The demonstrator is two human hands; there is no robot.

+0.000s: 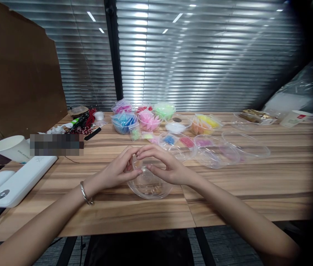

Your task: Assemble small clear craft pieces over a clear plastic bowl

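A clear round plastic bowl [150, 192] sits on the table right in front of me. Over it, my left hand [120, 168] and my right hand [170, 166] come together, their index fingertips meeting and the thumb tips close to each other. The fingers of both are bent around a small space above the bowl's far side. Something clear or very small may be between the fingertips, but I cannot make it out. A silver bracelet [85, 194] circles the left wrist.
Bowls with blue pieces [123, 123], pink pieces [149, 120] and orange and yellow pieces [203, 123] stand at the back. Clear lids [217, 159] lie to the right. At left are a paper cup [9, 147], a white power bank [20, 184] and red cord [90, 117].
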